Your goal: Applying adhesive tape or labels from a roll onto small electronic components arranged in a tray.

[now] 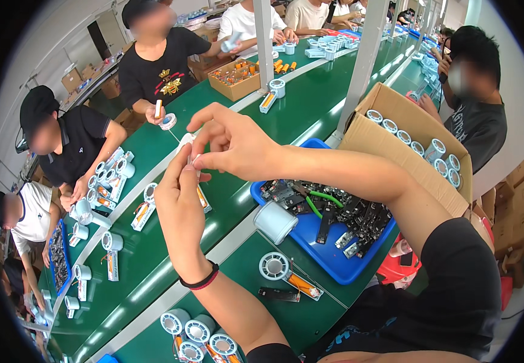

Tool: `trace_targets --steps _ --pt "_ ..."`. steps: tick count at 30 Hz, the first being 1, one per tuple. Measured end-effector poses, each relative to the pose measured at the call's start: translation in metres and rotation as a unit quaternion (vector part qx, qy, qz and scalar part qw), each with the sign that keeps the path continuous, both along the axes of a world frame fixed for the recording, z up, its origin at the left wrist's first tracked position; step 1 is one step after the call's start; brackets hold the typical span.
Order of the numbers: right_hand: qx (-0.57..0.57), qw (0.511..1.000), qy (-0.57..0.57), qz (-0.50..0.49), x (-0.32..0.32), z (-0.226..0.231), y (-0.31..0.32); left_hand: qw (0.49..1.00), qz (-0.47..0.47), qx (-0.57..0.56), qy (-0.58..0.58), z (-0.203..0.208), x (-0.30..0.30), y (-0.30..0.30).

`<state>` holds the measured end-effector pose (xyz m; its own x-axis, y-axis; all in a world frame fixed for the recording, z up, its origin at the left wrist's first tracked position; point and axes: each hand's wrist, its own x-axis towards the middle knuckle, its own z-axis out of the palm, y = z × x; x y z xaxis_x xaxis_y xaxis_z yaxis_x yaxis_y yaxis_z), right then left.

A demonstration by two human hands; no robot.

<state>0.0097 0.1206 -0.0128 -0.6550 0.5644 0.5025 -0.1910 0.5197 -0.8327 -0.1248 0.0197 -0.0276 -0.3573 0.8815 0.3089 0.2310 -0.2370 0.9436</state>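
Both hands are raised over the green work surface, fingertips together. My left hand pinches a small white piece, its kind unclear and partly hidden by fingers. My right hand is closed with thumb and forefinger at the same piece. Below the hands, part of a light-blue handle with an orange cell shows. Nearer me lies an opened handheld fan with an orange battery in its handle, beside a black circuit board. Several more fan heads stand at the lower edge.
A blue tray holds black circuit boards and green-handled pliers; a pale cylinder rests on its edge. Behind it stands a cardboard box of fan heads. A metal post rises nearby. Co-workers sit along the green conveyor belt.
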Motion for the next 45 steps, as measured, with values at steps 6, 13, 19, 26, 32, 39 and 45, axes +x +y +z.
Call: trace_targets --steps 6,13,19,26,32,39,45 --pt "0.160 0.986 0.007 -0.040 0.017 -0.007 -0.022 0.997 0.057 0.010 0.059 -0.002 -0.004 0.001" --pt "-0.029 0.978 0.005 -0.206 0.005 -0.030 0.120 0.980 0.174 0.095 0.004 -0.009 -0.019 0.005" --pt "-0.032 0.931 -0.221 -0.287 0.032 -0.110 0.247 0.981 0.136 0.125 -0.058 -0.003 -0.012 0.010" --pt "0.015 0.905 -0.280 -0.319 0.011 -0.133 0.267 0.982 0.143 0.115 -0.045 -0.002 -0.017 0.007" --pt "0.111 0.860 -0.356 -0.348 0.017 -0.156 0.273 0.987 0.127 0.098 -0.011 -0.011 -0.012 0.020" --pt "0.076 0.886 -0.314 -0.333 -0.017 -0.151 0.233 0.989 0.139 0.060 -0.003 -0.006 -0.013 0.019" --pt "0.032 0.847 -0.344 -0.404 -0.019 -0.125 0.223 0.989 0.135 0.065 0.021 -0.002 -0.008 0.023"
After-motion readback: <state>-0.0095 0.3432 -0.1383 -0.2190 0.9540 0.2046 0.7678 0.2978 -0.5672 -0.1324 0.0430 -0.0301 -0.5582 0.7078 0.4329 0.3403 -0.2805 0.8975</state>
